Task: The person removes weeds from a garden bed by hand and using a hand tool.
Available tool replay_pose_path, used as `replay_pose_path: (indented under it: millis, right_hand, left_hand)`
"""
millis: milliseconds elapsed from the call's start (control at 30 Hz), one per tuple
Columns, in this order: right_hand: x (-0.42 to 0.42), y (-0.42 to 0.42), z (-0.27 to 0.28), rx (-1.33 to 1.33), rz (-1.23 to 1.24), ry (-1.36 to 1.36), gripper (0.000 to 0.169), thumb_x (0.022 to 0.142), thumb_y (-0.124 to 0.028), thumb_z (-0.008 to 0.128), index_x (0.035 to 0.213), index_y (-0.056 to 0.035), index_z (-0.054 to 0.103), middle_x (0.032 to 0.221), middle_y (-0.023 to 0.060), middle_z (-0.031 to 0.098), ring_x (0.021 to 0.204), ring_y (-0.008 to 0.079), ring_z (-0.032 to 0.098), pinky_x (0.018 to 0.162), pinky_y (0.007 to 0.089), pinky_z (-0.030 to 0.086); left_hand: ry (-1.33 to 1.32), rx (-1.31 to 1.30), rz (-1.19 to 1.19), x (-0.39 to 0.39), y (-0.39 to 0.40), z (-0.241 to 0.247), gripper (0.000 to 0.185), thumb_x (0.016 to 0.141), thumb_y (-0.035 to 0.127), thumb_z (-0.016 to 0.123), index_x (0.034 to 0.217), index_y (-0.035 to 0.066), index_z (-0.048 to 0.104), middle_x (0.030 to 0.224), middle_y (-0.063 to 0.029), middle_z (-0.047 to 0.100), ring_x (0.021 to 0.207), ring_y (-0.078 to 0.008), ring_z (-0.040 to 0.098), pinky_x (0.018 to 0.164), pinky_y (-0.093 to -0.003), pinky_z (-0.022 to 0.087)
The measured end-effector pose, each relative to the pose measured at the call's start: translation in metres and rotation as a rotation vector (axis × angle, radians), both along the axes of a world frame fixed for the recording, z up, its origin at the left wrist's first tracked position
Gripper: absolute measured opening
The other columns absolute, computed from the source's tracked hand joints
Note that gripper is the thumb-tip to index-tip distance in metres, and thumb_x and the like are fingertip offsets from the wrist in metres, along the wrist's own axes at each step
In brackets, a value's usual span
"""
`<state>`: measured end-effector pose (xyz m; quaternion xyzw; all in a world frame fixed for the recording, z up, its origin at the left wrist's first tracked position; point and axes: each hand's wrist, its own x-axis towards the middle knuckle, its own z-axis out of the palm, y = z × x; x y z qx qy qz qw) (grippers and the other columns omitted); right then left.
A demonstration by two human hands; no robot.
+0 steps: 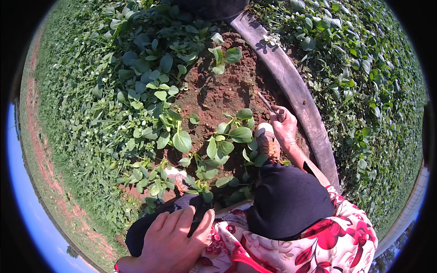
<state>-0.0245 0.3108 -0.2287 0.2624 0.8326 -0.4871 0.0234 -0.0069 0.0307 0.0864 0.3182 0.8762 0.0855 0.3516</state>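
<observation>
My right hand (286,128) grips a small hand tool (265,101) with a thin metal blade and a round, tube-like end. The blade's tip points at bare reddish soil (225,88). My left hand (174,235) lies on my left knee, holding nothing, its fingers slightly apart. Between my feet grow broad-leaved green seedlings (240,134), and a smaller seedling (220,59) stands alone farther up the soil. My right shoe (268,138) is just left of my right hand. Leaves partly cover my left shoe (177,177).
A flat grey hose (290,78) curves along the right of the soil strip. At the top edge is a dark round container (213,6), partly cut off. Dense low weeds (102,102) spread on the left, and more leafy growth (362,88) lies beyond the hose.
</observation>
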Motion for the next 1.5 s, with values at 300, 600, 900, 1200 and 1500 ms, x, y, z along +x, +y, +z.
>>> replay_pose_path:
  millis: [300,600,900,1200,1500]
  right_hand:
    - [-0.005,0.001,0.007,0.398,0.422,0.382,0.027,0.072,-0.005,0.067,0.098,-0.0065,0.062,0.089,0.0154,0.065,0.082,0.0323,0.064,0.071,0.0371,0.052]
    - [-0.020,-0.036,-0.012,0.144,0.427,0.295,0.023,0.075,-0.005,0.066,0.097,-0.0090,0.062,0.067,0.0058,0.057,0.056,0.0163,0.057,0.055,0.0272,0.046]
    - [-0.038,-0.032,-0.044,0.040,0.630,0.052,0.041,0.084,-0.041,0.060,0.096,-0.0021,0.066,0.076,0.0126,0.065,0.073,0.0219,0.060,0.069,0.0316,0.047]
    - [-0.103,-0.007,-0.038,0.338,0.733,-0.167,0.040,0.076,-0.042,0.069,0.082,-0.0031,0.067,0.066,0.0089,0.061,0.063,0.0199,0.060,0.063,0.0336,0.048]
    - [-0.120,-0.026,-0.058,0.494,0.840,-0.007,0.023,0.069,-0.020,0.063,0.083,-0.0014,0.063,0.076,0.0195,0.064,0.072,0.0353,0.064,0.069,0.0405,0.051]
  left_hand:
    - [-0.044,-0.016,0.010,-0.002,0.004,0.001,0.043,0.081,0.014,0.052,0.123,0.003,0.052,0.117,-0.0145,0.055,0.104,-0.0275,0.053,0.085,-0.0375,0.043]
    - [0.262,0.066,0.274,-0.004,-0.012,-0.005,0.044,0.074,0.023,0.071,0.109,0.001,0.059,0.105,-0.0161,0.061,0.087,-0.0249,0.061,0.071,-0.0410,0.049]
    - [0.409,0.228,0.616,0.009,-0.021,0.006,0.043,0.075,0.021,0.070,0.110,0.000,0.058,0.102,-0.0158,0.061,0.087,-0.0269,0.061,0.073,-0.0395,0.048]
    - [0.266,0.197,0.737,0.014,-0.027,0.018,0.042,0.078,0.024,0.068,0.111,0.001,0.058,0.101,-0.0132,0.061,0.091,-0.0281,0.059,0.079,-0.0394,0.047]
    - [-0.028,0.067,1.102,0.009,-0.037,0.038,0.041,0.081,0.028,0.066,0.112,0.003,0.058,0.100,-0.0106,0.061,0.094,-0.0293,0.058,0.084,-0.0393,0.045]
